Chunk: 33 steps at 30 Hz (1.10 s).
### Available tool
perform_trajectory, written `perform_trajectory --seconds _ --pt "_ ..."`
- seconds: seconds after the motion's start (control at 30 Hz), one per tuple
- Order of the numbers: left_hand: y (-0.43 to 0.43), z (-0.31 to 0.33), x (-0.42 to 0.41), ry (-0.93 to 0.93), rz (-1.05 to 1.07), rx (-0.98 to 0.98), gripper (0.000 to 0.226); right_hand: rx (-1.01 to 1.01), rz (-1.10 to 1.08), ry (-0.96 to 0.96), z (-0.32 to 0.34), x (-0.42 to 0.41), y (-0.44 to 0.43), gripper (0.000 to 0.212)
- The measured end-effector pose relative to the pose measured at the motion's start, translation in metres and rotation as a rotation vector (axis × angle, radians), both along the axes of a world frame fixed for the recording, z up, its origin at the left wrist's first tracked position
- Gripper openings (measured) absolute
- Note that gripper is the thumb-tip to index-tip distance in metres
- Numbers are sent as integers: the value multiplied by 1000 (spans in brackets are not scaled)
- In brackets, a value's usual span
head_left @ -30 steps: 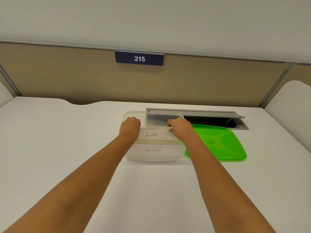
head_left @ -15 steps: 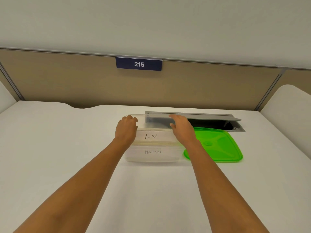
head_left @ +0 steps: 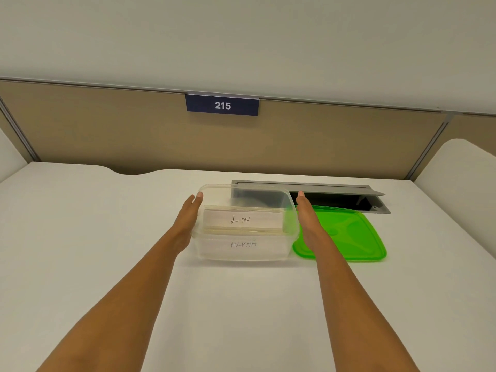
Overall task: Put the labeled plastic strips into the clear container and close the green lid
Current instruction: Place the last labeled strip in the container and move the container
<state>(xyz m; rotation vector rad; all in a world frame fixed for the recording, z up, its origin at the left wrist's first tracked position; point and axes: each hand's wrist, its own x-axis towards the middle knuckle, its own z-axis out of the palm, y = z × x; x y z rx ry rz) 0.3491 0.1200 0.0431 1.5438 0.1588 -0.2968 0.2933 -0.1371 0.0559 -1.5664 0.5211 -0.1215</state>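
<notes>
As far as countable from the head view: one clear container, one green lid, one stack of labeled strips inside the container. Number of strips in the stack not resolvable. Top strip marked "LION"; second line of writing seen through the front wall, not legible. Lid off, lying flat at 3 o'clock of the container, its edge right beside the container's base.

Surface: white table, container near centre. Grey hatch set into the table at 1 o'clock of the container, flap tilted up, dark opening beneath. Beige partition along the far edge at 12 o'clock, with one blue sign reading "215"; pale wall above.

Hands: two, bare, forearms extended. Left hand at 9 o'clock of the container, fingers straight and together, palm against the side wall. Right hand at 3 o'clock, fingers straight, held edge-on over the lid's near-left part — contact with the container wall not determinable. Both flat, gripping nothing.
</notes>
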Motion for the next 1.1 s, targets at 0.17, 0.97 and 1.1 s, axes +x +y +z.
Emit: perform_trajectory --seconds 0.17,0.97,1.1 --pt "-2 -2 2 76 -1 -243 54 307 140 7 -9 -4 3 58" --pt "14 35 -51 29 -10 -365 33 487 40 -126 12 -52 19 35" --pt "21 44 -84 28 14 -364 40 469 38 -132 21 -81 25 24"
